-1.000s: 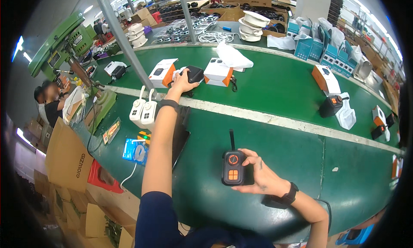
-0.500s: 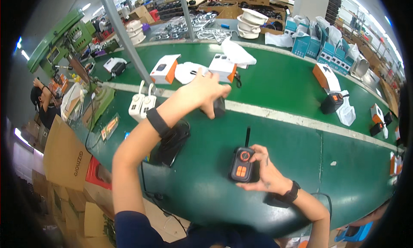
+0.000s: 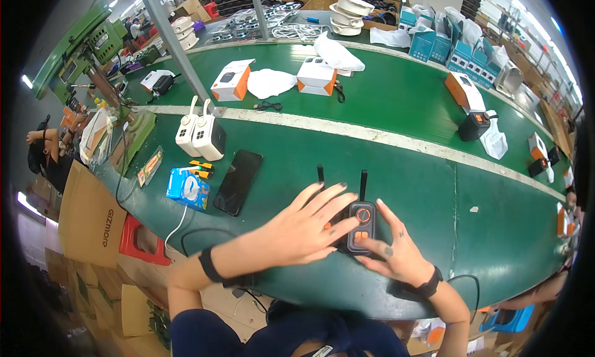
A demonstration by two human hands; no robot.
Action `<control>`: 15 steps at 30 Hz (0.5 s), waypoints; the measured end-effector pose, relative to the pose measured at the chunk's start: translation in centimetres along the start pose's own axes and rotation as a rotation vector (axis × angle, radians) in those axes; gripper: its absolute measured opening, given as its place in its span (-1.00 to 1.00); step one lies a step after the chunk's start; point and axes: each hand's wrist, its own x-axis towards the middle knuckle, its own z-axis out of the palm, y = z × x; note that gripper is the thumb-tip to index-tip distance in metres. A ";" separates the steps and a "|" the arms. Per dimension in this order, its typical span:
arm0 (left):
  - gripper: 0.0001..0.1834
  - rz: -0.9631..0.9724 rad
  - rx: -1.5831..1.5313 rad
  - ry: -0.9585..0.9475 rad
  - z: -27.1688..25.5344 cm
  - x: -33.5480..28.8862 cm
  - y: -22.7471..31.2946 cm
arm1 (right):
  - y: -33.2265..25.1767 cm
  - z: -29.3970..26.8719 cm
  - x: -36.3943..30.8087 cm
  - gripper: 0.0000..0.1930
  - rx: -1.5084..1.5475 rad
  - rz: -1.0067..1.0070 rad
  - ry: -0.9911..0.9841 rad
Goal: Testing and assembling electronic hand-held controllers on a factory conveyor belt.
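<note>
A small black box-shaped device point(image 3: 362, 214) with an orange ring, orange buttons and a black strap sits near the table's front edge. My right hand point(image 3: 400, 255) grips its right side, thumb across the lower front. Just left of it, a second black device point(image 3: 328, 225) is mostly hidden beneath my left hand point(image 3: 307, 230); its strap point(image 3: 320, 173) sticks out beyond the fingers. The left fingers are stretched apart over both devices, slightly blurred, one reaching the right device's front. Whether the left hand bears any weight cannot be seen.
Left of my hands lie a black phone point(image 3: 238, 182) and a blue box point(image 3: 188, 188), with two white devices point(image 3: 201, 136) behind. Orange-and-white boxes point(image 3: 233, 81) stand across the pale strip. A metal post point(image 3: 176, 47) and a green drill press point(image 3: 93, 47) rise at left.
My left hand has come back from the far side toward my right hand, and the second black device now lies beside the first. The phone and blue box are uncovered.
</note>
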 end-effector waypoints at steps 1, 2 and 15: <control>-0.34 -0.038 0.016 0.061 -0.2 -0.9 0.6 | -0.4 0.1 0.2 -0.50 -0.020 -0.021 0.013; -0.41 -0.093 0.004 0.171 -0.3 -1.8 1.0 | -0.8 0.2 0.4 -0.51 -0.040 -0.042 0.025; -0.39 -0.339 -0.343 0.492 8.1 -7.6 0.9 | -0.8 2.7 0.0 -0.56 0.049 -0.006 0.152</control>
